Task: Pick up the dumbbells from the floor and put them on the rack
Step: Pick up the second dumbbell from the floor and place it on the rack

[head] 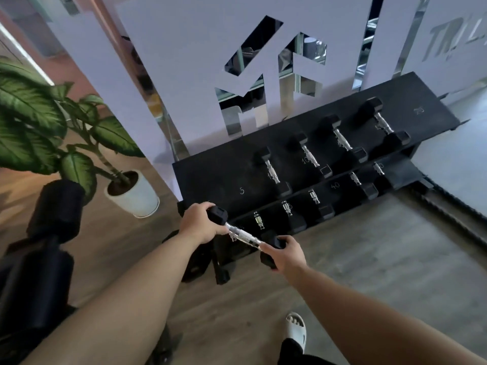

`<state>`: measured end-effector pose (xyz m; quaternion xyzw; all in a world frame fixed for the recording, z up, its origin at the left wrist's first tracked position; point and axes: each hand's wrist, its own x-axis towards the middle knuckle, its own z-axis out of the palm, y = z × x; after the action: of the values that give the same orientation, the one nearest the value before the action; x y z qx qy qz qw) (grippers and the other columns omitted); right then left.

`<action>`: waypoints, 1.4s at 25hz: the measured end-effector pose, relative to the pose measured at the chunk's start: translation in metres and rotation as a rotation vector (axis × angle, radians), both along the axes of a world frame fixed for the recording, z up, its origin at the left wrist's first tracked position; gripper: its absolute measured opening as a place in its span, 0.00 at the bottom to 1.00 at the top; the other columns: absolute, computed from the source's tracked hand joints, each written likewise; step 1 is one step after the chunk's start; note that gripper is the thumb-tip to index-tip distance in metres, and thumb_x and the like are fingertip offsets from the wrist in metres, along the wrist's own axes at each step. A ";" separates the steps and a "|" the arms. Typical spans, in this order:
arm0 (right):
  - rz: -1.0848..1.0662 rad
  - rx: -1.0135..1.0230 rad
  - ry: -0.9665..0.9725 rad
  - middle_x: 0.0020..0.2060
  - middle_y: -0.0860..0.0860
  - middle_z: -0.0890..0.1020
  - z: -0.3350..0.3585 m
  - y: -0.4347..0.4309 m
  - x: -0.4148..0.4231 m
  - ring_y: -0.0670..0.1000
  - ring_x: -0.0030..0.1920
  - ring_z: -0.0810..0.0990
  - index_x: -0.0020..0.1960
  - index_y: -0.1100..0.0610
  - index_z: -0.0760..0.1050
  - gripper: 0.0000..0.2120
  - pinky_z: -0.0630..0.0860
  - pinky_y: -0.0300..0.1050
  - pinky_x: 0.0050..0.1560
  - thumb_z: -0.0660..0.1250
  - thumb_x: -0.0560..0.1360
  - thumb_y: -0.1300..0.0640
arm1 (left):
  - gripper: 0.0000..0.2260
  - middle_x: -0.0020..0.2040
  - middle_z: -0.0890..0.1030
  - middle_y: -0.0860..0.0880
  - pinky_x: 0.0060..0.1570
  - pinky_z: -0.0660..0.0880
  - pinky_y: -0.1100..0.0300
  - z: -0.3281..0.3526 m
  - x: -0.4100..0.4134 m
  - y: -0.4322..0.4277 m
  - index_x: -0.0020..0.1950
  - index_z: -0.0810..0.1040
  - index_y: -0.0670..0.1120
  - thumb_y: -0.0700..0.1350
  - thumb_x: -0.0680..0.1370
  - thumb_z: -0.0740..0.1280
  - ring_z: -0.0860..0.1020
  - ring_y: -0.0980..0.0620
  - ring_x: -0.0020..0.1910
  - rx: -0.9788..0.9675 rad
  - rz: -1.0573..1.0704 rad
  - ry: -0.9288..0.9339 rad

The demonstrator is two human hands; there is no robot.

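I hold a black hex dumbbell (243, 235) with a chrome handle in the air, in front of the left end of the black two-tier rack (210, 175). My left hand (201, 223) grips its far head, and my right hand (286, 252) grips its near head. The top shelf carries several dumbbells (272, 171), with a bare spot marked 5 at its left end. The lower shelf is lined with more dumbbells (315, 197). Another dark dumbbell (200, 264) lies on the floor under my arms, mostly hidden.
A potted plant in a white pot (134, 194) stands left of the rack. Black padded gym equipment (52, 212) fills the lower left. A frosted glass wall (184, 61) rises behind the rack. My sandalled foot (296, 329) stands on the wood floor.
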<state>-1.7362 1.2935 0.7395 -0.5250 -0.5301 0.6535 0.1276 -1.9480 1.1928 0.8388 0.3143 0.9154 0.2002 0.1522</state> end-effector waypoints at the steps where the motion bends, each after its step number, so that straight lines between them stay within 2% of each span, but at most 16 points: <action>1: -0.009 -0.009 -0.010 0.53 0.50 0.80 -0.006 0.015 -0.021 0.47 0.43 0.84 0.53 0.48 0.76 0.24 0.86 0.50 0.32 0.84 0.64 0.46 | 0.35 0.54 0.74 0.52 0.49 0.70 0.58 -0.004 -0.020 0.018 0.63 0.80 0.53 0.55 0.58 0.84 0.77 0.48 0.55 -0.012 -0.017 0.014; 5: -0.057 -0.060 -0.062 0.59 0.54 0.77 -0.029 0.055 -0.090 0.56 0.53 0.84 0.61 0.49 0.76 0.30 0.86 0.59 0.48 0.82 0.64 0.44 | 0.35 0.52 0.74 0.53 0.48 0.71 0.56 -0.016 -0.089 0.073 0.65 0.78 0.53 0.55 0.60 0.83 0.73 0.51 0.49 -0.041 -0.084 0.064; 7: -0.064 -0.089 -0.092 0.60 0.54 0.77 -0.040 0.065 -0.113 0.56 0.54 0.83 0.65 0.50 0.75 0.32 0.86 0.60 0.50 0.81 0.65 0.42 | 0.33 0.52 0.74 0.55 0.45 0.72 0.55 -0.019 -0.114 0.096 0.64 0.78 0.55 0.58 0.61 0.82 0.73 0.52 0.49 -0.100 -0.139 0.094; 10: -0.121 -0.131 -0.132 0.61 0.55 0.77 -0.068 0.089 -0.160 0.56 0.53 0.83 0.68 0.51 0.73 0.34 0.86 0.59 0.51 0.80 0.67 0.41 | 0.33 0.54 0.77 0.54 0.48 0.77 0.53 -0.039 -0.164 0.151 0.65 0.77 0.56 0.59 0.62 0.81 0.76 0.50 0.53 -0.204 -0.264 0.126; 13: -0.204 -0.163 -0.173 0.61 0.54 0.77 -0.097 0.115 -0.211 0.55 0.52 0.83 0.70 0.53 0.72 0.35 0.84 0.57 0.55 0.78 0.69 0.40 | 0.34 0.56 0.77 0.53 0.50 0.76 0.54 -0.071 -0.212 0.209 0.66 0.77 0.55 0.57 0.63 0.82 0.76 0.50 0.54 -0.223 -0.387 0.142; 17: -0.299 -0.187 -0.219 0.67 0.56 0.75 -0.122 0.140 -0.266 0.55 0.59 0.79 0.73 0.56 0.70 0.36 0.79 0.50 0.61 0.76 0.72 0.41 | 0.34 0.58 0.76 0.51 0.53 0.77 0.51 -0.108 -0.262 0.273 0.66 0.75 0.55 0.56 0.63 0.83 0.76 0.48 0.56 -0.302 -0.542 0.193; 19: -0.328 -0.217 -0.265 0.69 0.57 0.72 -0.127 0.150 -0.289 0.54 0.55 0.79 0.75 0.55 0.68 0.35 0.78 0.50 0.62 0.75 0.74 0.41 | 0.34 0.58 0.77 0.50 0.52 0.77 0.50 -0.125 -0.281 0.296 0.66 0.75 0.54 0.55 0.63 0.83 0.76 0.47 0.56 -0.331 -0.599 0.206; 21: -0.354 -0.250 -0.301 0.71 0.56 0.67 -0.130 0.158 -0.305 0.48 0.45 0.76 0.76 0.55 0.66 0.34 0.75 0.46 0.56 0.73 0.76 0.42 | 0.35 0.59 0.77 0.49 0.52 0.77 0.50 -0.142 -0.293 0.314 0.67 0.74 0.53 0.54 0.63 0.83 0.76 0.46 0.57 -0.369 -0.641 0.189; 23: -0.366 -0.279 -0.325 0.72 0.55 0.62 -0.133 0.162 -0.311 0.45 0.41 0.74 0.77 0.54 0.64 0.33 0.73 0.44 0.53 0.71 0.78 0.43 | 0.36 0.61 0.77 0.49 0.54 0.78 0.49 -0.154 -0.300 0.323 0.69 0.74 0.53 0.53 0.64 0.83 0.76 0.46 0.59 -0.385 -0.650 0.165; 25: -0.373 -0.323 -0.365 0.72 0.56 0.59 -0.137 0.163 -0.314 0.51 0.48 0.77 0.78 0.54 0.63 0.32 0.74 0.46 0.57 0.70 0.79 0.45 | 0.35 0.63 0.76 0.50 0.55 0.78 0.48 -0.170 -0.303 0.328 0.71 0.73 0.52 0.52 0.67 0.82 0.76 0.46 0.60 -0.385 -0.684 0.123; 28: -0.292 -0.348 -0.446 0.73 0.57 0.56 -0.143 0.165 -0.314 0.60 0.63 0.77 0.80 0.54 0.60 0.32 0.73 0.50 0.69 0.69 0.81 0.51 | 0.27 0.63 0.74 0.51 0.52 0.79 0.50 -0.188 -0.302 0.326 0.70 0.74 0.51 0.48 0.73 0.78 0.76 0.47 0.59 -0.364 -0.790 0.109; 31: -0.190 -0.343 -0.480 0.74 0.58 0.56 -0.146 0.169 -0.311 0.63 0.66 0.75 0.82 0.52 0.57 0.33 0.72 0.53 0.71 0.67 0.81 0.55 | 0.27 0.63 0.70 0.50 0.49 0.80 0.52 -0.193 -0.307 0.325 0.69 0.71 0.53 0.51 0.74 0.77 0.73 0.49 0.56 -0.419 -0.893 0.173; 35: -0.005 -0.259 -0.546 0.74 0.58 0.58 -0.150 0.172 -0.303 0.63 0.68 0.71 0.83 0.51 0.56 0.33 0.74 0.54 0.69 0.66 0.81 0.57 | 0.23 0.55 0.68 0.49 0.45 0.79 0.52 -0.190 -0.312 0.338 0.64 0.70 0.56 0.50 0.74 0.77 0.73 0.51 0.47 -0.502 -0.923 0.187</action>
<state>-2.0392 1.4658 0.5897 -0.6947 -0.4557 0.5498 -0.0860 -2.2596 1.5310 0.6487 0.6548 0.7113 -0.1416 0.2128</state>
